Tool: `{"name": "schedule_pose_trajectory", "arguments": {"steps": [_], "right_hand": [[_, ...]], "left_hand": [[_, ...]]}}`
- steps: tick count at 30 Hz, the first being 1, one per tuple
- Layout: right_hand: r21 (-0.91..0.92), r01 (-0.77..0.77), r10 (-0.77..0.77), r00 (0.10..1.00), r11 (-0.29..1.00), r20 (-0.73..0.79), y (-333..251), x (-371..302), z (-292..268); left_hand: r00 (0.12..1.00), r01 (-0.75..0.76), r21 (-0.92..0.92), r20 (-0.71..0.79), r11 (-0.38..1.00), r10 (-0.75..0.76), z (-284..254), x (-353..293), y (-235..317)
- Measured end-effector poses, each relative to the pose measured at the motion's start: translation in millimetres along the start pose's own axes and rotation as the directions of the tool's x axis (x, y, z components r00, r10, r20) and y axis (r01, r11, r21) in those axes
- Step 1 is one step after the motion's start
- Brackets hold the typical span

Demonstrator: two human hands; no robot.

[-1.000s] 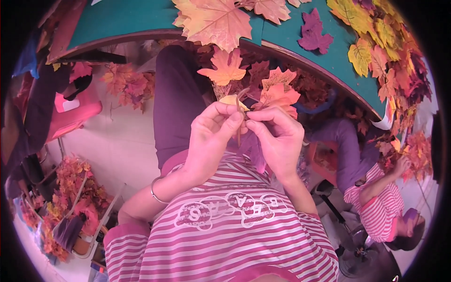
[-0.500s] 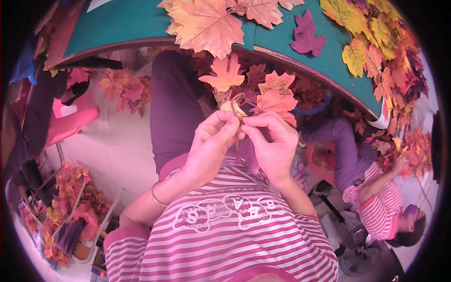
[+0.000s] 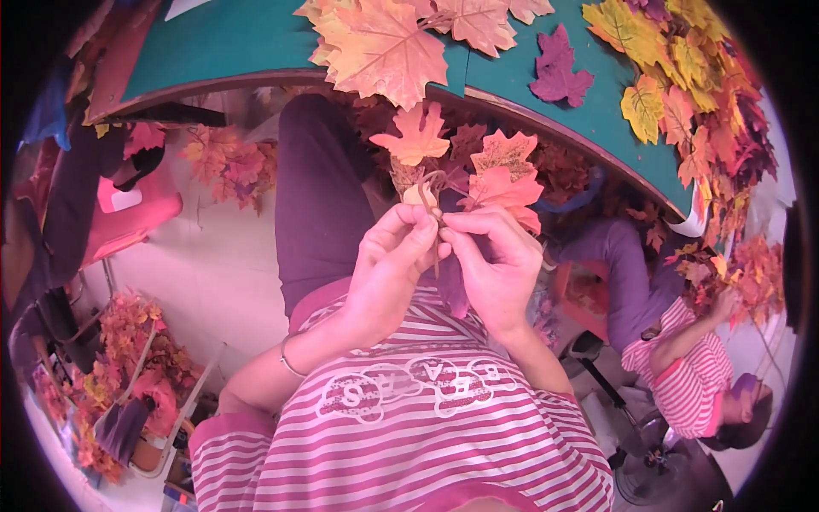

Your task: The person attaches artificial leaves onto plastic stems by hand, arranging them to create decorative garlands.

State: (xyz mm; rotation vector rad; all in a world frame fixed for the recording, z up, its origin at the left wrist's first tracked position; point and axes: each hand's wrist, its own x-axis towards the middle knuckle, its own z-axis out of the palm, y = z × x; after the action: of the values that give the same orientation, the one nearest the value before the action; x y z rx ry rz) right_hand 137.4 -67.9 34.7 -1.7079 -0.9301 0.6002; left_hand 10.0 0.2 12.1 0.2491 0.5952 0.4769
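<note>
Just above my lap, both hands meet at the thin brown stem (image 3: 428,186) of an artificial maple leaf bunch. My left hand (image 3: 386,271) pinches the stem between thumb and forefinger. Right beside it my right hand (image 3: 496,266) is closed in a pinch on the same stem, the fingertips almost touching. Beyond the fingers spread the bunch's leaves: an orange leaf (image 3: 415,136) on the left and red-orange leaves (image 3: 505,189) on the right. A purple leaf (image 3: 455,292) hangs down between my hands. The exact grip point is partly covered by my fingers.
A green table (image 3: 230,47) curves across the front, with large peach leaves (image 3: 388,55), a single purple leaf (image 3: 559,66) and a heap of yellow and red leaves (image 3: 682,55) on it. Leaf piles (image 3: 136,358) lie at lower left. A co-worker (image 3: 674,350) sits at the right, holding leaves.
The hands keep their pinch on the stem and have shifted only slightly. The view has moved a little, and the co-worker stays at the leaves.
</note>
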Motion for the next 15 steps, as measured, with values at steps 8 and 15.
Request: {"name": "schedule_pose_trajectory", "arguments": {"steps": [8,15], "right_hand": [[-0.313,0.311,-0.288,0.950,0.897,0.119,-8.6,17.0,-14.6],[-0.138,0.387,-0.195,0.703,0.912,0.683,-45.5,108.8,-41.9]], "left_hand": [[0.980,0.155,0.097,-0.144,0.983,-0.140,6.3,0.3,4.0],[0.996,0.078,0.180,-0.060,0.981,-0.068,-34.0,1.4,9.1]]}}
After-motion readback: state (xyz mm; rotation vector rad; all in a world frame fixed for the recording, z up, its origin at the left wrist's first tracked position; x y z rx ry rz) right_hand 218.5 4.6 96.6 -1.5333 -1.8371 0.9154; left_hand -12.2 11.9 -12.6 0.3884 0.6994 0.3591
